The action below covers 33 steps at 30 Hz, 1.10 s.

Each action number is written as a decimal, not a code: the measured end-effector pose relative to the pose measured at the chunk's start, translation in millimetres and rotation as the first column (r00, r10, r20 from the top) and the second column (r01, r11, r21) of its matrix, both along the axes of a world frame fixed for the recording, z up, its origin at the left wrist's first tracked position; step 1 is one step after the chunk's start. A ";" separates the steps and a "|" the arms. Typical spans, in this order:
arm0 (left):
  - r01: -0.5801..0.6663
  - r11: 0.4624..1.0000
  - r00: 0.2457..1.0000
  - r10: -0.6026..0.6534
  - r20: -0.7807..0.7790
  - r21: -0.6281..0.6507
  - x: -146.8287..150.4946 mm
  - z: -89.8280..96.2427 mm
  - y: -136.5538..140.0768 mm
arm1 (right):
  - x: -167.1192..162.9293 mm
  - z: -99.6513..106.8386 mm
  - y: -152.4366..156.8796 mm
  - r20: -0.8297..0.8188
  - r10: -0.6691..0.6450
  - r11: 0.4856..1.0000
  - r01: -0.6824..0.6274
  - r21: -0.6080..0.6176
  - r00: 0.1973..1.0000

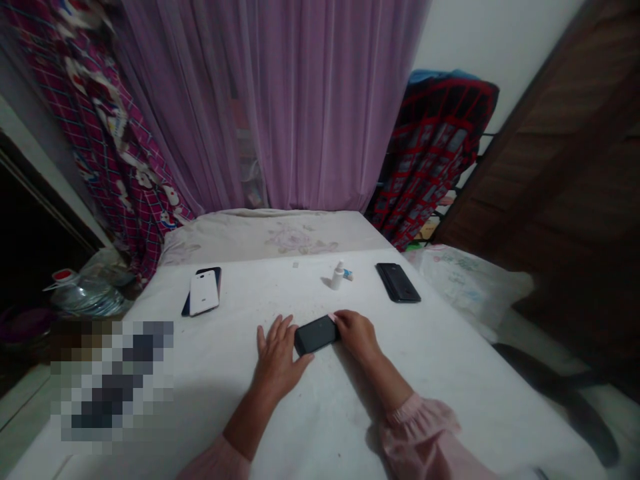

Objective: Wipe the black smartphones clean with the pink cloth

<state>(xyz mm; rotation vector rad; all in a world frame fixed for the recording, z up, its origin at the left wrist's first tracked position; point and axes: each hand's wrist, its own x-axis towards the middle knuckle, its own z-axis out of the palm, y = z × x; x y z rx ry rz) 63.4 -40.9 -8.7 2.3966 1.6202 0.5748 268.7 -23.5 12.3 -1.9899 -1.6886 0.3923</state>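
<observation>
A dark smartphone (317, 335) lies on the white-covered surface between my hands, screen facing up. My left hand (278, 357) rests at its left end with fingers spread, the thumb along the near edge and the index finger against the side. At the phone's right end is my right hand (356, 333), its fingers pressed together over the far corner. A small pale pink piece (332, 317) shows at those fingertips; its kind is too small to tell. Beyond the phone stands a small white spray bottle (337, 275), with a small blue-and-white item (348, 274) beside it.
A white phone (204, 293) lies on a dark blue one (187, 305) at the left. Black phones (399, 283) lie stacked at the right. A pixelated patch covers the left edge. A large water bottle (87, 297) stands left of the surface; purple curtains (320, 100) hang behind.
</observation>
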 end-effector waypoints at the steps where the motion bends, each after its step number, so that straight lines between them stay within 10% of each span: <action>1: 0.001 1.000 1.000 -0.001 -0.002 -0.001 0.5 0.1 0.3 | 2.4 -1.6 -6.0 -0.006 -0.013 1.000 0.013 0.003 1.000; 19: 0.057 0.996 0.998 -0.057 0.005 -0.062 -7.3 -6.0 9.8 | 16.5 1.0 -10.3 -0.017 0.030 1.000 -0.030 -0.004 0.999; 33: 0.021 0.994 1.000 -0.020 0.012 -0.107 -6.7 1.0 10.8 | -47.6 22.4 16.9 0.223 0.491 0.870 -0.488 -0.071 0.842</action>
